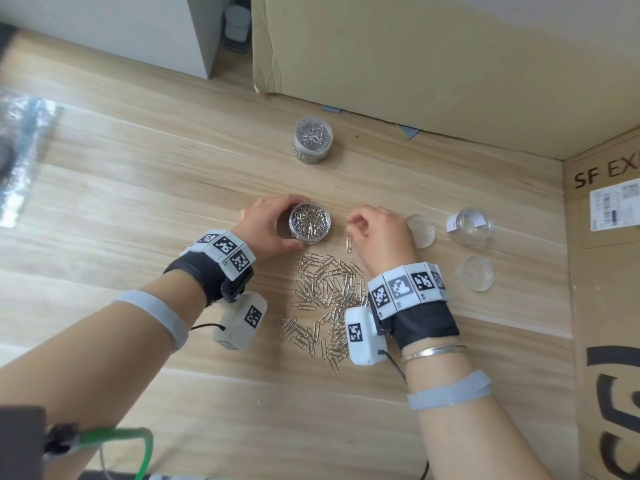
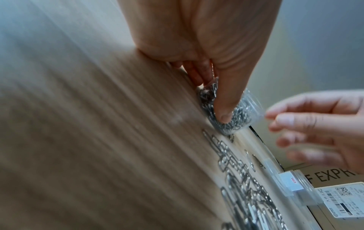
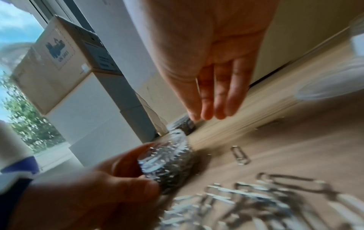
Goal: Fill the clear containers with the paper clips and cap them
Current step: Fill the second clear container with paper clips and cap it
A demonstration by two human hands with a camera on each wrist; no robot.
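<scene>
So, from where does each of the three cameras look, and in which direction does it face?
Head: worn on the head, looks down at the table; both forearms, left hand and right hand show.
Left wrist: looks along the left hand gripping the filled container; the right hand shows beyond.
Right wrist: looks along the right hand's relaxed fingers toward that container.
All three views share the container and the loose paper clips.

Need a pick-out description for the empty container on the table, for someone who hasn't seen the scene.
Start at the SF Express cardboard box on the table's right edge. Just left of its shipping label stands the empty container. It alone holds no paper clips, wears a white sticker with a red mark, and stands taller than the two flat clear lids nearby.
</scene>
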